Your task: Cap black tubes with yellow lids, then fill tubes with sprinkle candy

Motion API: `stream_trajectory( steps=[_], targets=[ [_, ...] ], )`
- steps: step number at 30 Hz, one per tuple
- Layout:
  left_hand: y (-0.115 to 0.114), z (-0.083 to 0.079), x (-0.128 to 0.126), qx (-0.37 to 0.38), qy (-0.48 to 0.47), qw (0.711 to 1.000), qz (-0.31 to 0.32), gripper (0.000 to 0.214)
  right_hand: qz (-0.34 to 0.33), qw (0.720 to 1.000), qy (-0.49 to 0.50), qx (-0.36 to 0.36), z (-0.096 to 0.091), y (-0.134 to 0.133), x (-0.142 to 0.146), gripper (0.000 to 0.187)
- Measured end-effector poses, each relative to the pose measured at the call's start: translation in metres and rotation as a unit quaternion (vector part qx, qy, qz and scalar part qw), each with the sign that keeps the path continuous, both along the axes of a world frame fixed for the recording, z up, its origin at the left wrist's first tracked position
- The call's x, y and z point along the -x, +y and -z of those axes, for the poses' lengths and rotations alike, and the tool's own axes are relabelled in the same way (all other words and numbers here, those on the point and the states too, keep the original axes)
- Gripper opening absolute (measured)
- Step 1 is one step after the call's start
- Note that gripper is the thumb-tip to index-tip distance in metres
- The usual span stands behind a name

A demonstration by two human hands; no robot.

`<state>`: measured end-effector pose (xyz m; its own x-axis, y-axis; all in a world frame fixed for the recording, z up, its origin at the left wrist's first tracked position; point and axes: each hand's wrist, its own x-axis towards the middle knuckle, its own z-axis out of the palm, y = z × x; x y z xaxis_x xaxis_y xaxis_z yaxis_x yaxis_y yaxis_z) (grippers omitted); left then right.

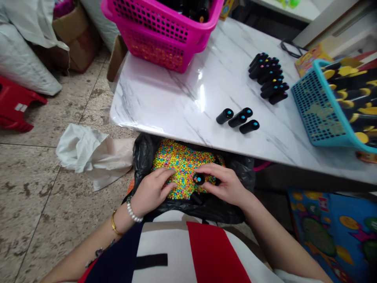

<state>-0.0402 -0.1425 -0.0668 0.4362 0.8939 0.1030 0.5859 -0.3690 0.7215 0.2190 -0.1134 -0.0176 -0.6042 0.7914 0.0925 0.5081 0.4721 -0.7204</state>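
Note:
Below the table edge, small round beads (179, 157) in many colours fill a container lined with a black plastic bag (143, 151). My right hand (225, 182) grips a black tube (199, 179) between thumb and fingers, with a blue bead in its top end. Over the left part of the beads is my left hand (154, 188), thumb and fingertips apart and nothing visible between them. Another black tube (196, 197) lies at the near edge of the beads, partly hidden. On the marbled table (165, 102), several black tubes (238, 120) with blue tops stand upright.
A larger cluster of black tubes (269, 78) stands farther back on the table. At right is a blue basket (315, 106) of black and yellow pieces; at the back, stacked pink baskets (165, 35). A white bag (94, 153) and a red stool (17, 102) are on the floor.

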Motion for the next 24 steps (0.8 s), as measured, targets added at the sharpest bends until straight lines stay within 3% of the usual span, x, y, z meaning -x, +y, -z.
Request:
stream_trajectory(
  steps=[3,6,10,18,21,24],
  targets=[
    [0.0,0.002,0.0,0.002,0.029,1.0,0.01,0.031,-0.011,0.993,-0.096,-0.071,0.007,0.003,-0.003,0.031],
    [0.0,0.003,0.0,0.008,0.042,0.999,0.019,0.032,-0.071,0.965,-0.218,-0.13,0.016,0.003,0.0,0.03],
    [0.0,0.004,0.0,0.017,0.044,0.999,0.022,0.033,-0.136,0.938,-0.281,-0.153,0.021,0.0,0.009,0.029],
    [0.0,0.004,0.001,0.027,0.045,0.998,0.021,0.033,-0.151,0.94,-0.265,-0.15,0.019,-0.002,0.015,0.028],
    [0.0,0.005,0.001,0.023,0.044,0.999,0.02,0.033,-0.14,0.958,-0.227,-0.102,0.02,-0.001,0.017,0.029],
    [0.0,0.005,0.0,0.02,0.042,0.999,0.018,0.033,-0.122,0.984,-0.127,-0.016,0.015,0.001,0.014,0.028]
  ],
)
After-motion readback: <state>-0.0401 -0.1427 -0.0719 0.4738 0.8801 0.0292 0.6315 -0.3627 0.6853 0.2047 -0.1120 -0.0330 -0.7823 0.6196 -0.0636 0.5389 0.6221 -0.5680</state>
